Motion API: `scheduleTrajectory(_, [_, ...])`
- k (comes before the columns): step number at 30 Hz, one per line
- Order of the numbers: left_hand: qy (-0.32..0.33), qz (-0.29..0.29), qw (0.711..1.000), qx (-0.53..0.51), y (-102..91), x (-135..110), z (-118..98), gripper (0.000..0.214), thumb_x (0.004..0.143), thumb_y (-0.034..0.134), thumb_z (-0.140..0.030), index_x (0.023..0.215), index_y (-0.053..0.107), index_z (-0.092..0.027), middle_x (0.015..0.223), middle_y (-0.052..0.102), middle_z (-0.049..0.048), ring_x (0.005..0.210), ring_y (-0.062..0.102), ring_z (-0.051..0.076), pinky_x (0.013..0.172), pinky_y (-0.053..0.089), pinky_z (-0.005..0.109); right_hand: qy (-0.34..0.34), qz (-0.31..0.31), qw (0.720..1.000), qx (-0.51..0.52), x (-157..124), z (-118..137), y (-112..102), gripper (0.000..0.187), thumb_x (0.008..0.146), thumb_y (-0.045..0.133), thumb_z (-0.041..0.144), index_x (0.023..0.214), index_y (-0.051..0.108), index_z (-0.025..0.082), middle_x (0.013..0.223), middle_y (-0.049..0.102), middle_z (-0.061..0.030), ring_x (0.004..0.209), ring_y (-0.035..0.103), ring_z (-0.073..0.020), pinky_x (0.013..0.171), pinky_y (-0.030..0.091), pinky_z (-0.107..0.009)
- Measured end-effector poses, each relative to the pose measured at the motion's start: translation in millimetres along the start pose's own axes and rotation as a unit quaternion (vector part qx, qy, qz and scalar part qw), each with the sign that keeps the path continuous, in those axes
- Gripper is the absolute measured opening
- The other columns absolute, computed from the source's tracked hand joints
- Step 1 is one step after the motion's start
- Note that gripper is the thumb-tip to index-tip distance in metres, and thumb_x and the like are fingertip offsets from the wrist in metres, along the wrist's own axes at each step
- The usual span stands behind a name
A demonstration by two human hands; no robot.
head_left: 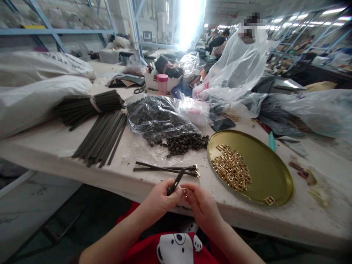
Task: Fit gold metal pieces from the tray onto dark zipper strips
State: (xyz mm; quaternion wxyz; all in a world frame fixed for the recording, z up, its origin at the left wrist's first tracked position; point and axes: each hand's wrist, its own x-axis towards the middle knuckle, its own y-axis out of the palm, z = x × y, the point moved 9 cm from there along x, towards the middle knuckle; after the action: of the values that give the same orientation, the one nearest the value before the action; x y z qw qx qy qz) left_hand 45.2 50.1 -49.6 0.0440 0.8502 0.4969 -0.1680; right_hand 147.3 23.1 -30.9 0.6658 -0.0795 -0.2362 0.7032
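Note:
My left hand (163,196) is closed around a dark strap (177,181), whose slotted upper part sticks up past the thumb. Close beside it, my right hand (200,201) pinches a small shiny gold buckle (185,193), partly covered by the fingers. Whether the strap passes through this buckle I cannot tell. Just beyond my hands, a few dark straps with gold buckles (165,168) lie on the table. To the right stands a round gold tray (271,168) bearing a heap of gold buckles (232,169); a few lie apart near its front rim.
A plastic bag (162,113) spills small dark loops (187,144) at mid-table. Loose dark strips (100,137) and a tied bundle (92,104) lie left. Behind are a pink-lidded jar (162,84) and a phone (223,124). A turquoise-handled tool (272,141) lies beyond the tray.

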Motion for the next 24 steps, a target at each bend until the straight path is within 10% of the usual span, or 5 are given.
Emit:
scheduleTrajectory(10, [0.034,0.032,0.999,-0.026,6.1,-3.3,-11.0,0.027,0.081,0.047,-0.042,0.077,0.049,-0.016,0.062,0.046,-0.0040,0.055,0.039,0.009,0.054,0.033,0.021,0.183,-0.087,0.933,0.299,2.0,-24.0,4.3,0.025,0.078,0.057,0.041,0.088,0.054,0.019,0.066,0.054,0.0019,0.055,0.050,-0.0105,0.053,0.044,-0.024])
scheduleTrajectory(24, [0.034,0.106,0.972,0.205,-3.3,-2.1,-16.3,0.026,0.087,0.038,-0.032,0.078,0.057,-0.017,0.067,0.052,-0.0017,0.064,0.047,0.014,0.058,0.033,0.021,0.173,-0.084,0.906,0.377,7.1,-33.1,-5.0,0.018,0.081,0.057,0.033,0.095,0.057,0.022,0.066,0.058,0.0027,0.056,0.053,-0.0087,0.055,0.043,-0.022])
